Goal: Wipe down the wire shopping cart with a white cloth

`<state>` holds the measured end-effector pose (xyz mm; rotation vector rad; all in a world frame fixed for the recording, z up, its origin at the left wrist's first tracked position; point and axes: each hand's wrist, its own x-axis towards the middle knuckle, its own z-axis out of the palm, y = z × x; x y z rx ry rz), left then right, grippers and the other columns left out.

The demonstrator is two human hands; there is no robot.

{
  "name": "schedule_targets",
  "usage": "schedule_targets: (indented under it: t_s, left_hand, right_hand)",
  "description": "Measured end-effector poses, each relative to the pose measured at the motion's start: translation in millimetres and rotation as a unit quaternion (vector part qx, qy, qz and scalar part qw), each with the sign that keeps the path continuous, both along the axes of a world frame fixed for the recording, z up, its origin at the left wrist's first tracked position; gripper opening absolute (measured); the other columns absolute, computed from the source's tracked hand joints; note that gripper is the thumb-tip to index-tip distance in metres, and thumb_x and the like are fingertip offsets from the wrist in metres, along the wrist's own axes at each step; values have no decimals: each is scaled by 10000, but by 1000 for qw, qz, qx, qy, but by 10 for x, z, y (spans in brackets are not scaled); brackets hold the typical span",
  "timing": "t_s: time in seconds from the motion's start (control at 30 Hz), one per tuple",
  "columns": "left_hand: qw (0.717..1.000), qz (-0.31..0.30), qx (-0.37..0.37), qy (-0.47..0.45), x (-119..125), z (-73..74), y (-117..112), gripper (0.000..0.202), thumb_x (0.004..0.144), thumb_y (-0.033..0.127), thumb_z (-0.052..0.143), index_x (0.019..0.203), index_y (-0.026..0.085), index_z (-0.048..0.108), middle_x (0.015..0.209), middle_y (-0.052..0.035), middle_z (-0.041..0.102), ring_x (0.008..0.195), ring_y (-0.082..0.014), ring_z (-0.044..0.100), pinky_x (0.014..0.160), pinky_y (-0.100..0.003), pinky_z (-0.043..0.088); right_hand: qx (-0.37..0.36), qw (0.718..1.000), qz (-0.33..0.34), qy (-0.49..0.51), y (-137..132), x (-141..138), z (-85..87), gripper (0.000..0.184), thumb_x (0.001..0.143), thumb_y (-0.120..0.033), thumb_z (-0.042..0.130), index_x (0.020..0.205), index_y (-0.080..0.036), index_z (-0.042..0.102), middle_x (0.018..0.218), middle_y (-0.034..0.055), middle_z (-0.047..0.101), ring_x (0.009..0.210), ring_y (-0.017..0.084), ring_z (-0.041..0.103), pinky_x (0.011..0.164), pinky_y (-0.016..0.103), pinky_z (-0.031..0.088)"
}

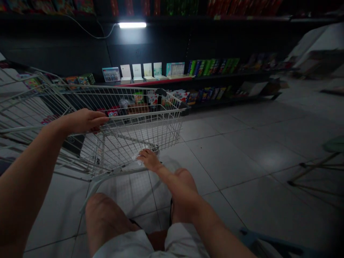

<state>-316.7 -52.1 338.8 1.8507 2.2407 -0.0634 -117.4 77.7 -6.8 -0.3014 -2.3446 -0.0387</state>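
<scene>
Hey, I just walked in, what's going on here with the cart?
A person sits low on the tiled floor of a dim shop, bare knees up, facing a wire shopping cart. Their left hand is closed over the cart's upper rim. Their right hand reaches down to the basket's lower edge and rests on a white cloth laid against the wire; whether the fingers close on it is unclear. Stocked shelves stand behind the cart.
</scene>
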Motion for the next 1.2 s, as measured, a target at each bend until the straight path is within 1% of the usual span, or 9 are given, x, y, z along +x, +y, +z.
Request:
schedule_targets:
  t_s: [0.17,0.33,0.47,0.67,0.77,0.83,1.03,1.1,1.2]
  left_hand:
    - [998,33,6,-60,-224,-48,-18,609,918,627,368,1265,175,581,874,-23,752,807,-173,676,742,-251,522]
    - [995,88,-36,-22,-98,46,-8,579,911,599,375,1166,141,620,844,-55,738,780,-184,668,695,-253,503]
    - [992,-18,10,124,292,116,241,620,882,652,360,1099,151,654,875,-80,727,800,-193,645,726,-267,460]
    - [979,-127,75,139,771,-108,836,701,935,582,163,1160,155,672,1036,-127,723,900,-220,660,789,-292,448]
    - [980,-129,67,132,836,-254,948,742,941,551,122,1170,127,686,1045,-154,728,912,-237,666,788,-311,457]
    - [979,-130,67,144,829,-306,956,754,934,566,129,1152,123,699,1006,-165,734,891,-253,673,769,-327,460]
    - [979,-137,60,142,822,-285,905,745,928,599,148,1062,141,721,846,-135,732,767,-233,666,697,-317,450]
    - [981,-136,54,129,832,-272,893,735,925,612,158,1051,149,715,790,-118,722,729,-230,656,689,-321,447]
    - [981,-136,52,124,825,-269,878,716,929,612,162,1017,162,712,786,-110,720,760,-240,659,726,-335,449]
  right_hand:
    - [-48,989,-98,97,98,137,452,336,854,-126,575,1126,-262,718,1198,66,627,1184,209,479,1108,402,403]
    - [-132,986,-97,-9,-109,428,119,312,828,-67,519,1002,-218,730,1064,54,636,1074,170,513,1082,368,417]
    - [-135,987,-89,-3,-226,490,45,333,805,-59,531,1013,-225,731,1055,52,626,1069,169,518,1064,355,425]
    - [-19,984,-91,155,156,204,1239,390,840,-130,519,1166,-256,692,1211,73,547,1186,236,449,1069,429,385]
    - [-8,976,-114,186,331,125,1535,394,841,-137,514,1182,-253,672,1245,71,515,1209,248,415,1076,440,379]
    - [-14,975,-130,178,351,114,1383,351,831,-149,533,1130,-242,693,1196,72,532,1161,246,424,1059,423,396]
    - [-61,983,-145,92,164,297,492,329,804,-95,562,1048,-230,737,1088,67,607,1076,222,455,1048,352,427]
    - [-74,989,-121,34,157,413,522,335,788,-74,565,1016,-239,747,1035,60,623,1041,214,474,986,328,460]
    - [-49,991,-104,65,251,582,916,369,769,-72,554,1044,-237,736,1053,63,611,1048,216,484,973,347,459]
